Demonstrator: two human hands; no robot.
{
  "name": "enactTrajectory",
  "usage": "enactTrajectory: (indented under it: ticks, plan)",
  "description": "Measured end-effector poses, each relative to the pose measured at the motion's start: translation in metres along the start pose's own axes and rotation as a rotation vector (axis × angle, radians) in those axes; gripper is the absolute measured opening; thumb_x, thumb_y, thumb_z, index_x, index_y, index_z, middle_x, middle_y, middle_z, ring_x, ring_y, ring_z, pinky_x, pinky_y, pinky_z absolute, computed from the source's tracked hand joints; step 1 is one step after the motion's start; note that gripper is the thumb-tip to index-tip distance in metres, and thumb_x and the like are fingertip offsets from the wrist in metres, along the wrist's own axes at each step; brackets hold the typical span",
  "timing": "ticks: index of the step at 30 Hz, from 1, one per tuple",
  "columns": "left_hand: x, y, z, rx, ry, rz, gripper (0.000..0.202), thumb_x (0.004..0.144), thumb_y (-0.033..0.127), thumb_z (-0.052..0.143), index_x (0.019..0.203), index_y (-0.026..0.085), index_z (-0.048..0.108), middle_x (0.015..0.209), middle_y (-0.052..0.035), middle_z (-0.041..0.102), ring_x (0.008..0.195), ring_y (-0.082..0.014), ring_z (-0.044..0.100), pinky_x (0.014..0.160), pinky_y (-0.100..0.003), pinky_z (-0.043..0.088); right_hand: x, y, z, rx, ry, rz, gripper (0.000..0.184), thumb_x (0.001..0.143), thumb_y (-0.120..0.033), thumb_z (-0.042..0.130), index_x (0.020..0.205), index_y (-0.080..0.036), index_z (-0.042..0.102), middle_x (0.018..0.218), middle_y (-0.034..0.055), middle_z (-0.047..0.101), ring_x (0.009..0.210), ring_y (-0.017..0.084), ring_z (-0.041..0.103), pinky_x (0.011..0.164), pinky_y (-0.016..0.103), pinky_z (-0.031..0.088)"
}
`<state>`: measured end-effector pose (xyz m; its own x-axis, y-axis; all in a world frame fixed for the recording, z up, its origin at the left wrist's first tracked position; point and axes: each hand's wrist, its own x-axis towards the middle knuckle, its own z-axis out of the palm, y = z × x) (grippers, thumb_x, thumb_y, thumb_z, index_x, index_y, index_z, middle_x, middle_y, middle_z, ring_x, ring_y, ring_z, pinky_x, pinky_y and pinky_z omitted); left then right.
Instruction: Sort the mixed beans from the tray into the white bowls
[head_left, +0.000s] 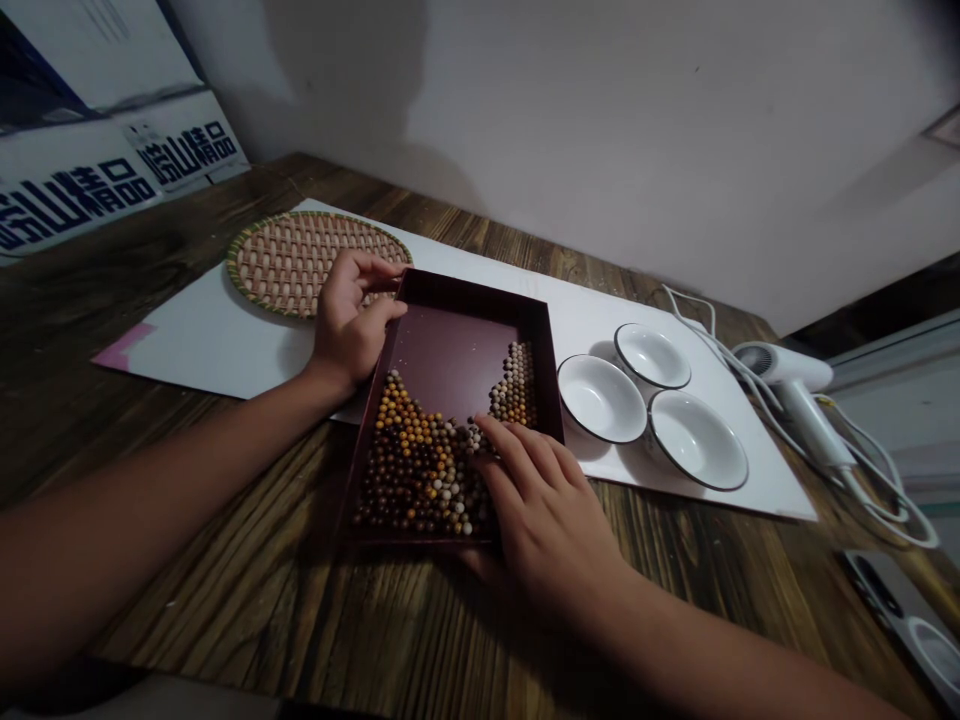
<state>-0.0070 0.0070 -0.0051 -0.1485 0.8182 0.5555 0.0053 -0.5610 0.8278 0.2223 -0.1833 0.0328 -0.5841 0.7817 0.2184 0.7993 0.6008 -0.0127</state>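
A dark maroon rectangular tray (457,350) is tilted toward me over the table's near side. Small round beads (405,470) in dark brown, yellow-orange and cream have gathered along its near end, with a strip up the right wall. My left hand (351,315) grips the tray's far left corner, thumb and fingers closed on the wall. Over the near right part of the tray lies my right hand (544,495), its fingers stretched out and touching the beads. Whether its thumb supports the tray from below is hidden.
Three white bowls (602,398) with dark rims stand right of the tray on a white board (480,265). A round woven mat (292,260) lies behind my left hand. Farther right are a white hair dryer (802,385) with its cord and a phone (900,610). A wall rises behind.
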Motion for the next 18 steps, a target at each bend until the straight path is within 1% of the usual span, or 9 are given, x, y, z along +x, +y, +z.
enactTrajectory:
  ticks: [2, 5, 8, 11, 14, 16, 18]
  plan:
    - [-0.0002, 0.0005, 0.0007, -0.008, 0.008, -0.002, 0.033, 0.065, 0.017, 0.070, 0.095, 0.027, 0.057, 0.110, -0.0041, 0.076, 0.108, -0.0270, 0.070, 0.102, -0.044, 0.051, 0.0000, 0.0001, -0.0003, 0.002, -0.019, 0.001, 0.065, 0.093, -0.061, 0.064, 0.132, -0.009, 0.065, 0.161, 0.0184, 0.049, 0.140, 0.034, 0.047, 0.115, 0.050, 0.042]
    - [-0.0004, 0.0016, 0.0016, -0.006, 0.002, -0.029, 0.031, 0.068, 0.020, 0.071, 0.094, 0.028, 0.056, 0.110, -0.0042, 0.076, 0.110, -0.0278, 0.070, 0.103, -0.046, 0.051, 0.0003, 0.0003, -0.0004, 0.013, -0.041, 0.012, 0.065, 0.093, -0.062, 0.065, 0.131, -0.009, 0.066, 0.162, 0.0178, 0.047, 0.142, 0.034, 0.045, 0.117, 0.050, 0.041]
    - [-0.0003, 0.0023, 0.0022, -0.002, -0.007, -0.054, 0.031, 0.069, 0.020, 0.071, 0.094, 0.028, 0.056, 0.109, -0.0035, 0.075, 0.109, -0.0274, 0.070, 0.103, -0.045, 0.052, 0.0010, -0.0001, -0.0013, 0.028, -0.051, 0.026, 0.059, 0.093, -0.060, 0.065, 0.126, -0.012, 0.068, 0.161, 0.0160, 0.049, 0.142, 0.033, 0.045, 0.118, 0.050, 0.040]
    - [0.0000, 0.0020, 0.0026, -0.007, 0.006, -0.042, 0.032, 0.065, 0.014, 0.069, 0.094, 0.025, 0.058, 0.106, -0.0049, 0.074, 0.105, -0.0261, 0.070, 0.100, -0.045, 0.051, 0.0016, -0.0004, -0.0033, 0.043, -0.073, 0.028, 0.053, 0.093, -0.059, 0.065, 0.121, -0.013, 0.071, 0.160, 0.0152, 0.051, 0.141, 0.033, 0.046, 0.118, 0.050, 0.041]
    - [0.0003, 0.0012, 0.0026, 0.007, 0.020, -0.023, 0.033, 0.063, 0.011, 0.067, 0.093, 0.023, 0.060, 0.104, -0.0056, 0.074, 0.102, -0.0251, 0.069, 0.098, -0.044, 0.051, 0.0024, 0.0001, -0.0054, 0.042, -0.093, 0.018, 0.048, 0.093, -0.054, 0.068, 0.119, -0.013, 0.072, 0.159, 0.0150, 0.052, 0.142, 0.033, 0.046, 0.117, 0.049, 0.042]
    - [0.0005, 0.0011, 0.0023, 0.014, 0.025, -0.015, 0.032, 0.062, 0.010, 0.067, 0.091, 0.023, 0.060, 0.104, -0.0056, 0.074, 0.102, -0.0255, 0.069, 0.098, -0.044, 0.051, 0.0029, 0.0008, -0.0061, 0.036, -0.104, 0.013, 0.043, 0.093, -0.049, 0.070, 0.116, -0.014, 0.073, 0.158, 0.0141, 0.053, 0.142, 0.032, 0.047, 0.117, 0.048, 0.042]
    - [0.0007, 0.0014, 0.0021, 0.020, 0.023, -0.009, 0.031, 0.063, 0.010, 0.067, 0.090, 0.024, 0.061, 0.104, -0.0054, 0.074, 0.103, -0.0264, 0.069, 0.098, -0.045, 0.051, 0.0034, 0.0016, -0.0062, 0.036, -0.101, 0.004, 0.039, 0.093, -0.048, 0.071, 0.112, -0.014, 0.075, 0.157, 0.0131, 0.055, 0.141, 0.032, 0.048, 0.117, 0.047, 0.043]
